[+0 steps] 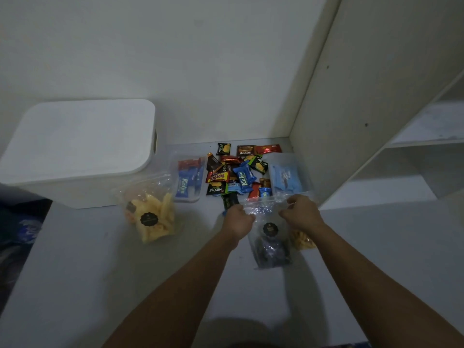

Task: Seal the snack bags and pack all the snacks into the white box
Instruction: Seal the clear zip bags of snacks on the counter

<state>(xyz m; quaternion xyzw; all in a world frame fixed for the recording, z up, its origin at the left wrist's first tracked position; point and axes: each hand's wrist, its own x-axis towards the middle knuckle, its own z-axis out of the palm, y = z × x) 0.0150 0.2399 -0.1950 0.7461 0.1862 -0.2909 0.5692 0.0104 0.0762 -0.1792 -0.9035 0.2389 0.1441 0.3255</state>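
Observation:
A clear snack bag (270, 243) with dark blue wrapped sweets and a round black label hangs between my hands. My left hand (238, 221) pinches its top left corner and my right hand (302, 213) pinches its top right corner. Behind that bag, a second bag of yellow chips (302, 241) peeks out under my right wrist. Another clear bag of yellow chips (153, 217) stands to the left. The white box (75, 146) sits at the far left with its lid on. Several small wrapped snacks (236, 172) lie in a heap by the wall.
Two clear plastic tubs hold wrapped snacks: the left tub (188, 180) and the right tub (288, 175). A white wall closes the back, and a shelf panel (351, 109) stands at the right. Dark cloth (17, 234) lies at the left edge.

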